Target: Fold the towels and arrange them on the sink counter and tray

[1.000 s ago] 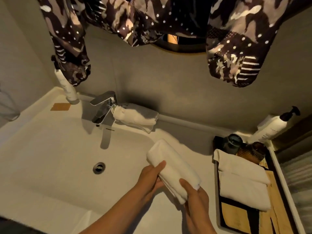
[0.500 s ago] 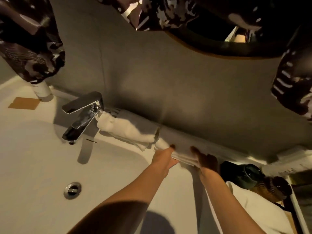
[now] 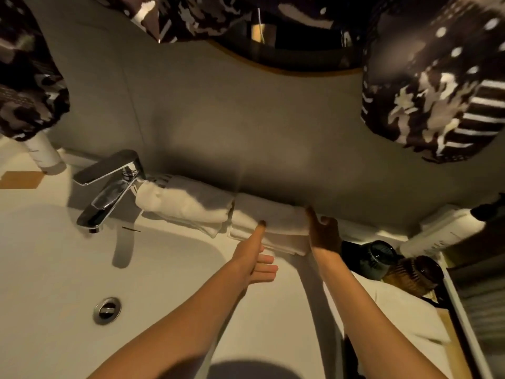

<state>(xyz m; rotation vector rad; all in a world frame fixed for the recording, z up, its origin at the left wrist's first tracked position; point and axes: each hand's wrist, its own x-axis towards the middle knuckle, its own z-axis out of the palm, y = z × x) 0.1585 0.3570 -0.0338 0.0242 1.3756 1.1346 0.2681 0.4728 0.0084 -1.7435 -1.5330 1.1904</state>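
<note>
A folded white towel (image 3: 273, 217) lies on the back ledge of the sink counter (image 3: 363, 233), against the wall. It butts against another folded white towel (image 3: 185, 206) that lies beside the faucet (image 3: 109, 187). My left hand (image 3: 254, 255) touches the front edge of the first towel with one outstretched finger, its other fingers loose and apart. My right hand (image 3: 322, 231) presses flat against the right end of that towel. A third white towel (image 3: 396, 310) lies on the wooden tray (image 3: 451, 337) at the right.
The white basin (image 3: 68, 269) with its drain (image 3: 107, 310) fills the lower left. A dark cup (image 3: 377, 255) and a brown jar (image 3: 418, 272) stand at the tray's back. White pump bottles stand at the far right (image 3: 442, 233) and far left (image 3: 45, 154). Patterned sleeves show in the mirror above.
The towel I carried over the basin now lies on the back ledge next to the faucet towel. My left hand has let go and now only touches it with a finger.
</note>
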